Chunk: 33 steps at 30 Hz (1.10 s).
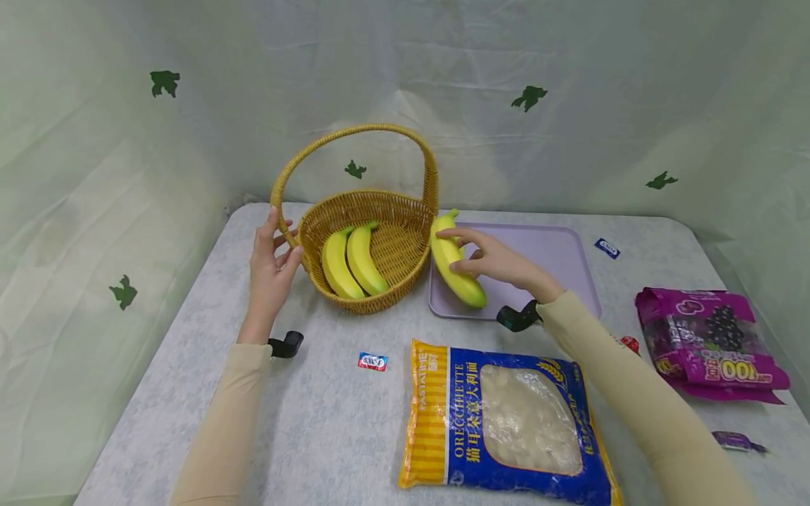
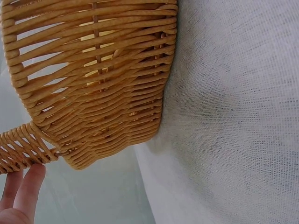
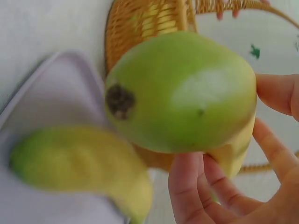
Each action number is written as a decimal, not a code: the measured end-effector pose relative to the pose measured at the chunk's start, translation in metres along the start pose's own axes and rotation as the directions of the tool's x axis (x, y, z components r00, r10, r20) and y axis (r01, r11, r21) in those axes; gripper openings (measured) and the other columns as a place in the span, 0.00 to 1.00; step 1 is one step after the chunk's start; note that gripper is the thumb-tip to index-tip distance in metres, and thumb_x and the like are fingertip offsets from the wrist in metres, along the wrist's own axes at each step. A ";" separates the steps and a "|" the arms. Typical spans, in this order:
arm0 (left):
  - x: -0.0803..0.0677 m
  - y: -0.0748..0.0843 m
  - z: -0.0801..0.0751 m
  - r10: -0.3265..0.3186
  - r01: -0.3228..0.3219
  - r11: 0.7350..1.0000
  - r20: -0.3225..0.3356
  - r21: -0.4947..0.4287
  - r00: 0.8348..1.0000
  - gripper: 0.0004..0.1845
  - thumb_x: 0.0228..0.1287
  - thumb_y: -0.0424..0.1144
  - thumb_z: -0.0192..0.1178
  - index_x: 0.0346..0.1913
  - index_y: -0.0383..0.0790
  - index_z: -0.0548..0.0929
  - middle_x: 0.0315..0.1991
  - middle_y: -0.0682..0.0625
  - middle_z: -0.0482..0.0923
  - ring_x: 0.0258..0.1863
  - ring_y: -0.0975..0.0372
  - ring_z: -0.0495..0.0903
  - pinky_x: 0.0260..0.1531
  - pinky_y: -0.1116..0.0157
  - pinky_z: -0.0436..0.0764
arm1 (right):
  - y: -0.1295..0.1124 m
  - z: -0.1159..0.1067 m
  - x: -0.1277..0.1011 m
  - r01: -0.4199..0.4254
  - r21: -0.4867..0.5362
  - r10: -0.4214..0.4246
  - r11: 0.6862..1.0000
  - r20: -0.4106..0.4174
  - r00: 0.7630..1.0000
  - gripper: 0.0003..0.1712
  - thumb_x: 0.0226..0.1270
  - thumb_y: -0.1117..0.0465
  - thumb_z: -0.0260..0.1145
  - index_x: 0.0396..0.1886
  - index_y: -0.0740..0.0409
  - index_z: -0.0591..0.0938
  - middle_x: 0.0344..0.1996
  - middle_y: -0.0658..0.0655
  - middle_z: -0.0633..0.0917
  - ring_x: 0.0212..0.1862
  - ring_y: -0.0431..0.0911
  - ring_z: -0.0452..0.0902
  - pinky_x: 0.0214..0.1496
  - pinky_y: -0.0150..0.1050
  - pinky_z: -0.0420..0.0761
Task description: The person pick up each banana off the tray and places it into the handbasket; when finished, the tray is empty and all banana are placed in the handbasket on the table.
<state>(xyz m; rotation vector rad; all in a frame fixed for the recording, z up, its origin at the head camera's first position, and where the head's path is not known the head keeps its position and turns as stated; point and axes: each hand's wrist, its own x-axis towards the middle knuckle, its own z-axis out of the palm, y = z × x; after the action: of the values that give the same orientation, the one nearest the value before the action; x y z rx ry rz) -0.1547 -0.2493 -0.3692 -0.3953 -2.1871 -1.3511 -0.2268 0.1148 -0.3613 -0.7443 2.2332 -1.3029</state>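
Note:
A wicker basket (image 1: 400, 254) with a tall arched handle (image 1: 354, 131) stands at the back, two yellow bananas (image 1: 358, 263) lying inside it on the left. My left hand (image 1: 272, 270) holds the foot of the handle, fingers and thumb around it. In my right hand (image 1: 496, 260), thumb and fingers pinch a banana (image 1: 457, 270), held up beside the basket's right rim and over the edge of a lilac tray (image 1: 538, 246). The right wrist view shows its green end close up, and another banana (image 3: 77, 158) lying on the tray, mostly hidden in the head view.
A blue and yellow orecchiette bag (image 1: 531, 422) lies in front, partly under my right forearm. To the right are a purple grape candy bag (image 1: 711, 341) and a small purple packet (image 1: 734, 441). Small wrapped candies lie near the middle (image 1: 373, 361) and back right (image 1: 607, 247).

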 end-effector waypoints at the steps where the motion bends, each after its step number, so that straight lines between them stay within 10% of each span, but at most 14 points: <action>1: 0.000 0.000 0.000 -0.002 0.002 1.000 0.000 0.000 1.000 0.40 0.68 0.23 0.53 0.74 0.59 0.53 0.61 0.31 0.60 0.57 0.36 0.67 0.56 0.59 0.75 | -0.004 0.003 0.002 0.006 -0.001 -0.006 1.000 0.010 1.000 0.34 0.66 0.58 0.64 0.71 0.46 0.65 0.61 0.60 0.67 0.42 0.54 0.77 0.44 0.44 0.79; 13: -0.001 -0.001 0.001 -0.003 0.003 1.000 -0.004 0.020 1.000 0.39 0.68 0.24 0.53 0.75 0.58 0.52 0.61 0.31 0.60 0.57 0.40 0.69 0.55 0.60 0.75 | -0.035 0.029 0.042 0.083 -0.044 -0.081 0.996 0.043 0.996 0.32 0.67 0.58 0.63 0.70 0.45 0.66 0.60 0.56 0.69 0.51 0.50 0.68 0.42 0.43 0.76; 20: -0.001 -0.006 0.001 -0.006 0.006 1.000 -0.007 0.016 1.000 0.40 0.68 0.23 0.52 0.74 0.59 0.53 0.61 0.33 0.60 0.57 0.39 0.68 0.56 0.59 0.75 | -0.043 0.039 0.073 0.072 -0.029 -0.072 0.997 0.011 0.997 0.32 0.66 0.57 0.64 0.69 0.42 0.68 0.57 0.58 0.71 0.26 0.46 0.68 0.28 0.40 0.76; 33: 0.000 -0.036 0.000 0.011 -0.011 1.000 -0.013 0.018 1.000 0.40 0.68 0.26 0.54 0.75 0.61 0.51 0.63 0.43 0.62 0.58 0.45 0.69 0.54 0.51 0.76 | -0.045 0.048 0.109 0.070 -0.117 -0.078 0.991 -0.064 0.995 0.32 0.66 0.58 0.63 0.70 0.46 0.68 0.38 0.59 0.72 0.23 0.46 0.68 0.27 0.37 0.74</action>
<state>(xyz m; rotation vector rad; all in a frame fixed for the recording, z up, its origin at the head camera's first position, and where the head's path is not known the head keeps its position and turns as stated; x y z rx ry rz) -0.1730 -0.2655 -0.3962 -0.3893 -2.1817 -1.3234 -0.2690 -0.0052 -0.3554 -0.8429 2.3725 -1.2603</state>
